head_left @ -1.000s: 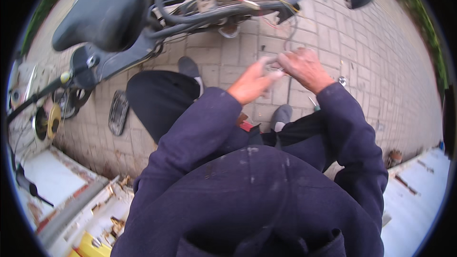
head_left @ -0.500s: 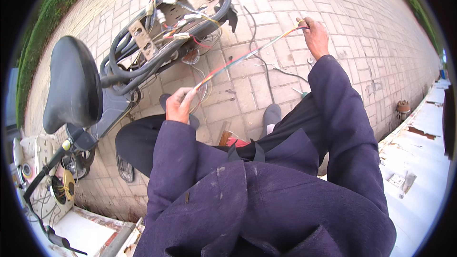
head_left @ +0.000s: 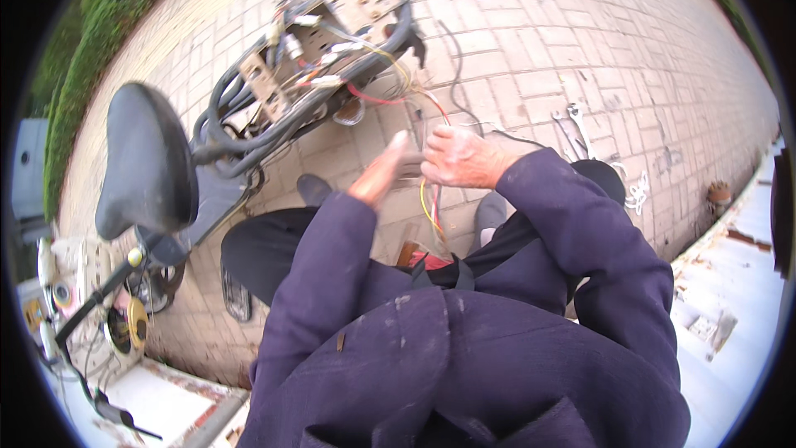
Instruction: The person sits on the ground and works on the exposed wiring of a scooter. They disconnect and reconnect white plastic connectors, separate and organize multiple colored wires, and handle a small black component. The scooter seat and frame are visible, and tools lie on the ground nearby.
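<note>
My right hand (head_left: pixel 466 156) is closed in a fist around a bundle of thin coloured wires (head_left: pixel 432 214). Red and yellow strands hang below the fist toward my lap, and a red strand (head_left: pixel 439 104) runs from its top toward the scooter frame. My left hand (head_left: pixel 383 172) is just left of the fist, blurred by motion. Its thumb stands up apart from the fingers, which point at the fist, and no wire shows in it. Ahead to the left is the stripped electric scooter frame (head_left: pixel 274 120), with loose wires and white connectors (head_left: pixel 327 81).
A black saddle (head_left: pixel 148 162) stands at the left. Spanners (head_left: pixel 580 130) and a white cord (head_left: pixel 637 189) lie on the paving at the right. A dark cable (head_left: pixel 457 66) crosses the bricks ahead. A white, rusty panel (head_left: pixel 721 307) borders the right side.
My hands have come together from a wide spread, the right moving left and nearer. The wire bundle, stretched between both hands before, now hangs from the right fist. The left hand has left its end.
</note>
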The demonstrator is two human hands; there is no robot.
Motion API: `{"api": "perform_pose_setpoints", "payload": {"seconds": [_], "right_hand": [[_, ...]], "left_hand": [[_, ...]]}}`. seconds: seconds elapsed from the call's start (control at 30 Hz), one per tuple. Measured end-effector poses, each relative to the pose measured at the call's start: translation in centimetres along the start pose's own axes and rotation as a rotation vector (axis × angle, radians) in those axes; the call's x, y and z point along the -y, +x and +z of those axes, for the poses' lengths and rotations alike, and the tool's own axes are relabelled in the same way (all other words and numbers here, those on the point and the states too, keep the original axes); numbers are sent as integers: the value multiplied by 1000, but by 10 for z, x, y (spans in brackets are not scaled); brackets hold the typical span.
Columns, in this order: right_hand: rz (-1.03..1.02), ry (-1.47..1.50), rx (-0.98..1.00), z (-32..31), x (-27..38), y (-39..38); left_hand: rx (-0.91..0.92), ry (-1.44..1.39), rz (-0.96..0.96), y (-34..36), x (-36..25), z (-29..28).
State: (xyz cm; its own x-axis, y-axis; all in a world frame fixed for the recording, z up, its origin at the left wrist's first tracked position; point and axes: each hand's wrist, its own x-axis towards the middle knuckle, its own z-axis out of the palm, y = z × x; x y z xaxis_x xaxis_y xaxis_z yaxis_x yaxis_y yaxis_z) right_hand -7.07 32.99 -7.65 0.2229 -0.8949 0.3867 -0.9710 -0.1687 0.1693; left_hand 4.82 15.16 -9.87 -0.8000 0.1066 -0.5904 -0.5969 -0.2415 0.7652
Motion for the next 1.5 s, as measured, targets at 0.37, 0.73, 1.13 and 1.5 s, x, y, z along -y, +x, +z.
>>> {"api": "perform_pose_setpoints", "payload": {"seconds": [0.37, 0.73, 1.13, 1.5], "right_hand": [[-80, -13, 149, -14, 17, -14], [-26, -346, 547, -69, -97, -121], [766, 710, 839, -65, -48, -75], [802, 968, 726, 3, 44, -31]], "left_hand": [[-100, -995, 233, 0, 2, 3], [-92, -1132, 256, -32, 16, -44], [-14, -841, -337, -17, 67, 63], [-477, -877, -165, 8, 121, 1]]}}
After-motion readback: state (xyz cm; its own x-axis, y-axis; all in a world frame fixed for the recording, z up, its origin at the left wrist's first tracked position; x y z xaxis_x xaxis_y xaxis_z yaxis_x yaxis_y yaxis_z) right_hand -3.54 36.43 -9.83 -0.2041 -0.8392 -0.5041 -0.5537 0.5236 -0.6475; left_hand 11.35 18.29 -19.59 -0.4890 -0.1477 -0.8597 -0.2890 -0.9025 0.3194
